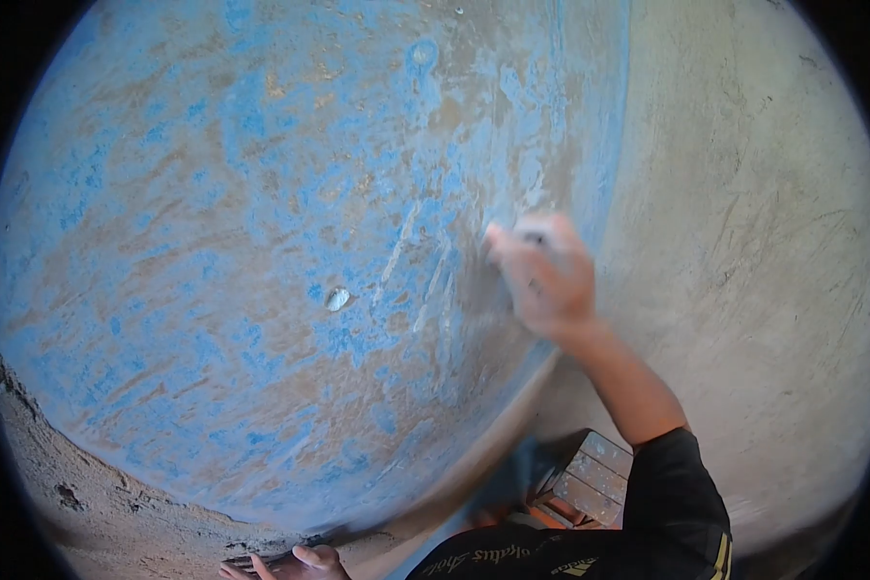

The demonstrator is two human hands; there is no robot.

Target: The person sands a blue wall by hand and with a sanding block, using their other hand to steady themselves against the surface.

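Note:
My right hand (548, 277) is up against a wall (290, 203) covered in worn, patchy blue paint, close to its right-hand corner. Its fingers are curled together and smeared by motion; whatever they hold is hidden. Pale scrape marks (396, 253) run down the blue surface just left of this hand, and a small whitish bare spot (337, 299) lies further left. Low at the bottom edge, my left hand (295, 564) is partly in view, with its fingers apart and nothing visible in them.
To the right, a plain grey-beige wall (735, 242) meets the blue one. Below, a paint-spattered slatted stool or chair (590, 478) stands behind my right arm. Rough, sandy-looking ground (116, 503) borders the blue wall at the lower left.

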